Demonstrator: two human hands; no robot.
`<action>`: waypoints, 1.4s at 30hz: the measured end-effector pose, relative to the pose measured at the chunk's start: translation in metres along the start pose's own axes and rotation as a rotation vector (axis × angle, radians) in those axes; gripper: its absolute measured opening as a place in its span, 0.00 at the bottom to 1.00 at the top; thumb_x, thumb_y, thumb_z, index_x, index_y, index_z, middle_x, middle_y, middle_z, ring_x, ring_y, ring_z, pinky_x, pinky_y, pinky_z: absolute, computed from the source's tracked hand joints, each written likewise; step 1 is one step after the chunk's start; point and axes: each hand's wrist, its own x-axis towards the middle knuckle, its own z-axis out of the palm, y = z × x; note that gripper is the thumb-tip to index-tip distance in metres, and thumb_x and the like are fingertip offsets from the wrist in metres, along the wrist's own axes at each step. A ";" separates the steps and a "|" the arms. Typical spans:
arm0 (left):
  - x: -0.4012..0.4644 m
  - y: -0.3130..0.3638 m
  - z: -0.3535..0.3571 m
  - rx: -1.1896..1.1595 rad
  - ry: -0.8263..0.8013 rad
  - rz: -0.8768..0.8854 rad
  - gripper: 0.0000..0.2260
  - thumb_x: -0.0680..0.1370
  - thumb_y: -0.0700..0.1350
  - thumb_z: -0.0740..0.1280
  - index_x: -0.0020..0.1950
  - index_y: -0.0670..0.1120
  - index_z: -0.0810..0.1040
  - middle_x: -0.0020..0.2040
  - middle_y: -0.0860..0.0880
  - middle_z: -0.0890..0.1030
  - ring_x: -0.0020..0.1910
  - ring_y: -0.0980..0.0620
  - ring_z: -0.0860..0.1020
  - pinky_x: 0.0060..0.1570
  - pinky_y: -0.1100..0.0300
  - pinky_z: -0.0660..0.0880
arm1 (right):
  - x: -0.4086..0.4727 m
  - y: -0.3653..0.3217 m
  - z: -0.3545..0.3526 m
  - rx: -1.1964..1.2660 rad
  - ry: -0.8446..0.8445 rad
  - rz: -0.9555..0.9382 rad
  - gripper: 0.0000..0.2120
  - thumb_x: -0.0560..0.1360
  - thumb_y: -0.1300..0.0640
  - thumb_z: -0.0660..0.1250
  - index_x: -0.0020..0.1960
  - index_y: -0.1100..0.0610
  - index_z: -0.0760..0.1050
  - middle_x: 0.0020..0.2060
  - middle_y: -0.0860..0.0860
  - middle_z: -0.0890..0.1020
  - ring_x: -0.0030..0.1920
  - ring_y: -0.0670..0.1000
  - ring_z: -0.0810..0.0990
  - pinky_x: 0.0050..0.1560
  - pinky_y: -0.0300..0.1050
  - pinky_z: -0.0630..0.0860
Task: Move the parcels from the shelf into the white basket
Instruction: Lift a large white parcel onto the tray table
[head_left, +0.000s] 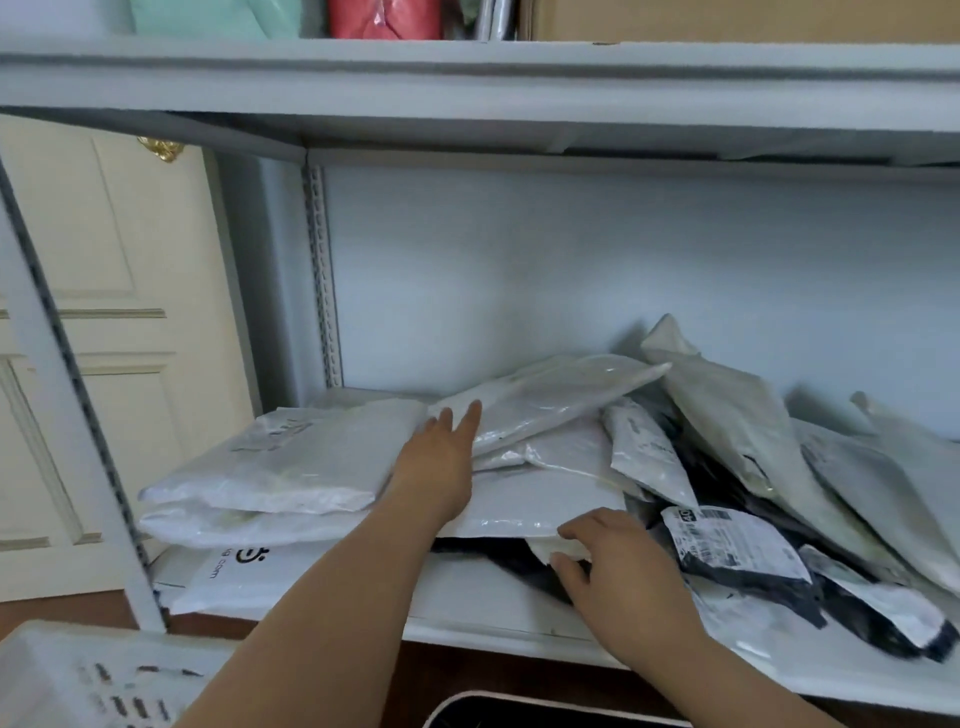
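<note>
Several white and black plastic mailer parcels lie piled on the white shelf (467, 631). My left hand (439, 462) reaches in with straight fingers, resting on a flat white parcel (540, 499) and touching the edge of a long white parcel (550, 397) above it. My right hand (618, 566) sits at the front of the same flat white parcel, its fingers on top and thumb under the parcel's front edge, over a black parcel (519, 564). A stack of white parcels (280, 467) lies to the left. The white basket (78, 675) shows at the bottom left corner.
More grey, white and black parcels (748, 551) lean in a heap on the right of the shelf. An upper shelf board (467, 88) carries coloured packages. A cream door (104, 312) stands left of the rack post (67, 395). A dark bin rim (519, 712) sits below.
</note>
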 end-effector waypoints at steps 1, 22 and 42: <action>0.004 0.002 0.001 0.064 0.001 0.001 0.35 0.78 0.35 0.57 0.79 0.51 0.41 0.76 0.43 0.59 0.71 0.44 0.65 0.63 0.53 0.68 | 0.000 0.004 0.000 -0.004 0.005 -0.004 0.14 0.77 0.51 0.63 0.61 0.52 0.77 0.56 0.47 0.77 0.62 0.48 0.72 0.57 0.40 0.70; -0.167 0.044 -0.089 -0.042 0.762 0.457 0.12 0.71 0.38 0.61 0.52 0.43 0.79 0.40 0.45 0.82 0.29 0.44 0.78 0.25 0.60 0.71 | -0.057 -0.015 -0.099 1.765 -0.111 0.449 0.53 0.53 0.37 0.79 0.73 0.50 0.64 0.67 0.51 0.73 0.62 0.58 0.77 0.52 0.62 0.79; -0.317 0.059 0.105 -0.206 -0.344 -0.083 0.32 0.78 0.65 0.56 0.78 0.57 0.49 0.79 0.49 0.48 0.77 0.48 0.51 0.73 0.51 0.58 | -0.276 0.107 -0.040 0.704 -0.369 0.990 0.27 0.67 0.71 0.70 0.63 0.54 0.72 0.47 0.56 0.82 0.45 0.57 0.82 0.41 0.47 0.79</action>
